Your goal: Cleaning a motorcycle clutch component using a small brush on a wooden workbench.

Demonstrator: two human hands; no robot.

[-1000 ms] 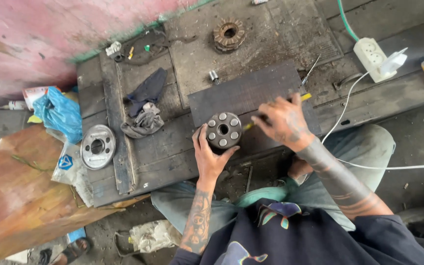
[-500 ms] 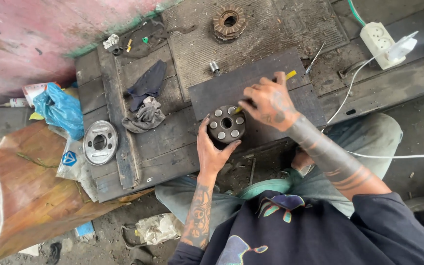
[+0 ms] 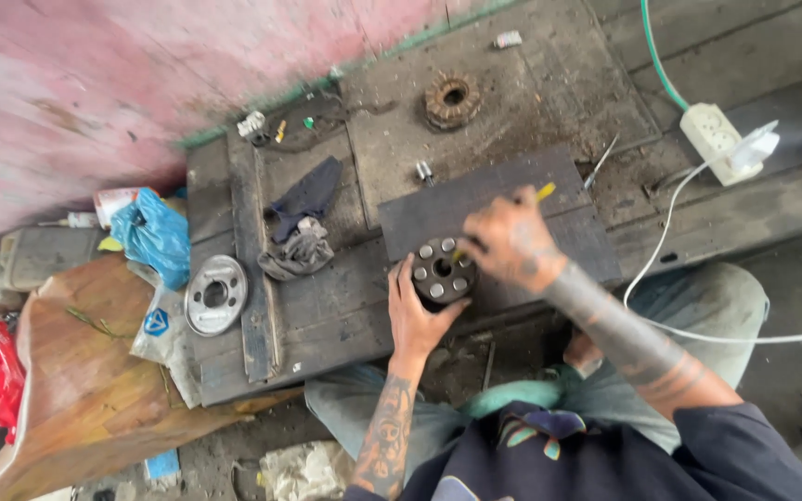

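Fingers of the left hand [image 3: 417, 317] are cupping a round metal part [image 3: 442, 271] at frame center, while the right hand [image 3: 510, 243] is gripping a yellow-handled tool [image 3: 544, 192] against it. Both are working over a dark board [image 3: 503, 199] on a grimy wooden bench [image 3: 327, 306] below a pink wall [image 3: 122, 83].

person seen from above through the head camera. left hand [image 3: 417, 315]: bare, no glove, ring or watch visible; the left forearm [image 3: 382, 436] carries dense dark tattoo work running from wrist toward elbow. right hand [image 3: 510, 243]: bare, with dark tattoo marks across its back; the right forearm [image 3: 626, 336] is covered in dark tattooing, ending in several solid bands near the elbow. dark navy sleeve [image 3: 744, 455]: pushed up to the elbow on the right arm. dark navy top [image 3: 549, 459]: bears a pale printed graphic on the chest. teal cloth [image 3: 512, 399]: a strip at the waist. grey-green trousers [image 3: 698, 306]: worn, faded fabric over both legs.
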